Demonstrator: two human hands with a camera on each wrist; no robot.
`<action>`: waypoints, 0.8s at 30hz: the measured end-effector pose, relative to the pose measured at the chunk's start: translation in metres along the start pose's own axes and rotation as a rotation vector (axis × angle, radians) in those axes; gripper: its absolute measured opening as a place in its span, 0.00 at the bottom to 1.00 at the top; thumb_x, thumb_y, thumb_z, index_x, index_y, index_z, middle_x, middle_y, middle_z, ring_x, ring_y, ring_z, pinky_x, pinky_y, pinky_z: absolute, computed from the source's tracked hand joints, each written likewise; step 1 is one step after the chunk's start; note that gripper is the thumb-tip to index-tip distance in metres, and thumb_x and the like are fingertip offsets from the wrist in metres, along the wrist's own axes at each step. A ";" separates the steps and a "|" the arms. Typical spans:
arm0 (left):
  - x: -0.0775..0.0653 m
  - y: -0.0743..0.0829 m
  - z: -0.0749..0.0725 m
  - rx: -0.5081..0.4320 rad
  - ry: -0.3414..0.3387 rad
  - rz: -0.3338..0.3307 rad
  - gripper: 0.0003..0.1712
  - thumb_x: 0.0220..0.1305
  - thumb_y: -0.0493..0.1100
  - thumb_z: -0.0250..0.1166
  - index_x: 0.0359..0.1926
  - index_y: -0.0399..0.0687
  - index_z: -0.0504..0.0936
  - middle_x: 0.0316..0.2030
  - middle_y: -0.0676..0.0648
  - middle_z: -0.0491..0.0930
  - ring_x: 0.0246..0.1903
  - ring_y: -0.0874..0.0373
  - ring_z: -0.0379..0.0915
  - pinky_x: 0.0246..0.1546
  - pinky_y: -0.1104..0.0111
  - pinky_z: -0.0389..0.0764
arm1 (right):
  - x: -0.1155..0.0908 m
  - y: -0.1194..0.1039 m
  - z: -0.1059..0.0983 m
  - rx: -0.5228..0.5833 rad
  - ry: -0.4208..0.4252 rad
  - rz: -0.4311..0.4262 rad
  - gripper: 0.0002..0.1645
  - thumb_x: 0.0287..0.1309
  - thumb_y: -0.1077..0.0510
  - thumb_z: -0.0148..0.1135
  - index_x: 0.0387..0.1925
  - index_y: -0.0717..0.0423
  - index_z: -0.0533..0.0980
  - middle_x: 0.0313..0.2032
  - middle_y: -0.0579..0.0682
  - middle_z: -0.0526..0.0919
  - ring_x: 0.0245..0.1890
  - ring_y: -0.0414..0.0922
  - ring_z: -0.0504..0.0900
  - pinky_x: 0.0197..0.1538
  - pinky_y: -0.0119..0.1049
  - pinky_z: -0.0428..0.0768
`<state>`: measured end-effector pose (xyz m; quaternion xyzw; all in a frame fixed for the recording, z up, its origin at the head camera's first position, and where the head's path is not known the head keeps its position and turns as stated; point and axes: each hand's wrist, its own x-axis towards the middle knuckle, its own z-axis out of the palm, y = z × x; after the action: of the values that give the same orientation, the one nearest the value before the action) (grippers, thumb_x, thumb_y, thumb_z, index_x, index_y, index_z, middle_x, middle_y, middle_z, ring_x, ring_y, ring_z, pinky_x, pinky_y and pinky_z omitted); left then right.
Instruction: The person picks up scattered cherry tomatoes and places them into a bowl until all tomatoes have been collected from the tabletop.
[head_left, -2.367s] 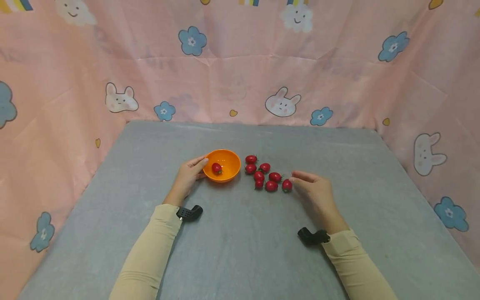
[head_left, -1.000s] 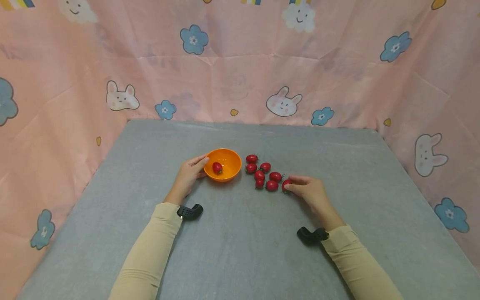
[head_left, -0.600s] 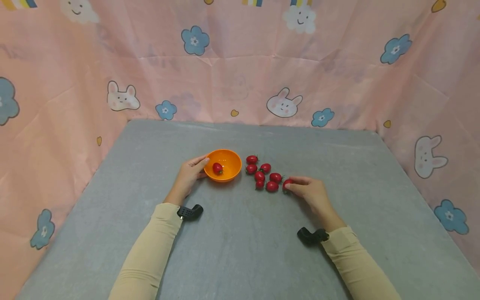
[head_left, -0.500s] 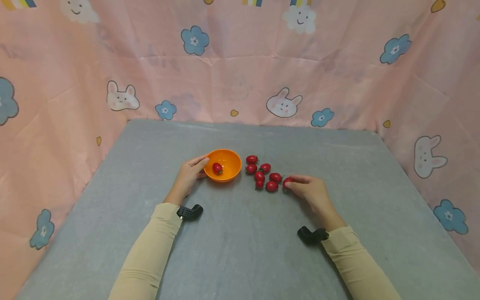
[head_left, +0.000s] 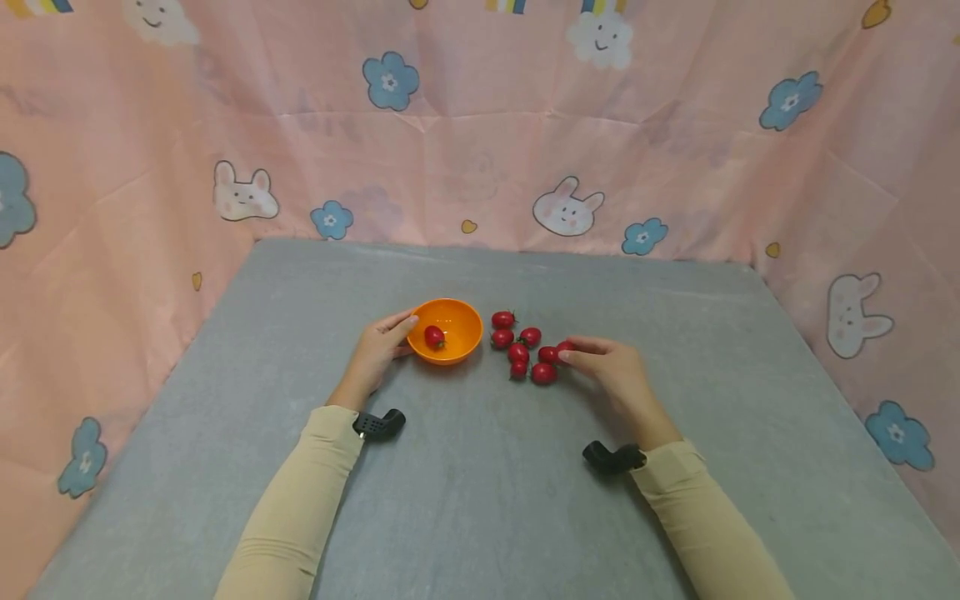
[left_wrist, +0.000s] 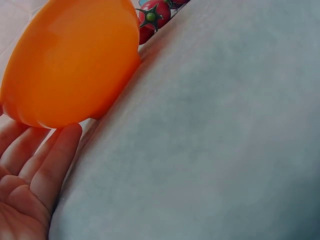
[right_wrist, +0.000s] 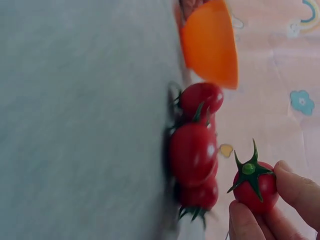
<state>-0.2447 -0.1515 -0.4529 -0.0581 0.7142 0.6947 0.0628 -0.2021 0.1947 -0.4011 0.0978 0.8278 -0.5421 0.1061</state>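
An orange bowl (head_left: 457,329) stands left of centre on the grey table, one cherry tomato (head_left: 434,337) lying inside it. My left hand (head_left: 375,350) holds the bowl by its left side, thumb at the rim and fingers against the outer wall (left_wrist: 75,65). Between thumb and fingertips my right hand (head_left: 615,375) pinches a red cherry tomato (right_wrist: 257,187) with a green star-shaped stem. In the right wrist view that tomato is raised off the table. Just left of the hand, several more cherry tomatoes (head_left: 543,373) lie in a loose group.
The tomato group, including one at the back (head_left: 503,319), lies close to the bowl's right side. Behind the grey table (head_left: 480,500) hangs a pink patterned curtain (head_left: 465,150), which also runs along both sides. Black cameras (head_left: 611,458) sit on both wrists.
My right hand first reached the rightmost tomato, closed its fingers on it, then lifted it and moved left and slightly away over the group. My left hand and the bowl stayed put.
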 end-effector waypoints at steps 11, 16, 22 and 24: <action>0.001 -0.001 -0.001 -0.004 -0.010 0.011 0.28 0.71 0.53 0.61 0.67 0.47 0.75 0.67 0.46 0.74 0.61 0.50 0.73 0.50 0.69 0.84 | 0.009 -0.027 0.025 0.015 -0.038 -0.007 0.31 0.58 0.45 0.70 0.61 0.49 0.78 0.63 0.50 0.78 0.63 0.50 0.73 0.68 0.48 0.72; 0.001 0.000 -0.001 -0.019 -0.019 -0.008 0.28 0.71 0.52 0.61 0.68 0.47 0.74 0.68 0.46 0.73 0.62 0.50 0.73 0.49 0.70 0.84 | 0.014 -0.041 0.036 0.021 -0.036 0.005 0.29 0.57 0.45 0.71 0.60 0.47 0.79 0.61 0.50 0.80 0.60 0.50 0.75 0.67 0.47 0.74; 0.003 0.002 -0.002 -0.015 -0.029 -0.024 0.28 0.74 0.49 0.58 0.69 0.44 0.71 0.69 0.44 0.71 0.62 0.50 0.72 0.48 0.71 0.84 | 0.017 -0.056 0.048 0.047 -0.044 0.006 0.28 0.58 0.47 0.71 0.60 0.47 0.79 0.62 0.50 0.78 0.58 0.52 0.78 0.67 0.47 0.74; 0.003 0.001 -0.003 -0.017 -0.030 -0.017 0.28 0.73 0.49 0.59 0.69 0.44 0.72 0.68 0.44 0.72 0.62 0.50 0.72 0.47 0.72 0.84 | 0.017 -0.061 0.053 0.056 -0.052 0.002 0.28 0.57 0.48 0.72 0.60 0.47 0.80 0.62 0.50 0.78 0.58 0.52 0.78 0.68 0.47 0.75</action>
<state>-0.2480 -0.1540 -0.4526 -0.0541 0.7068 0.7010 0.0787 -0.2320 0.1233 -0.3730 0.0876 0.8094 -0.5671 0.1252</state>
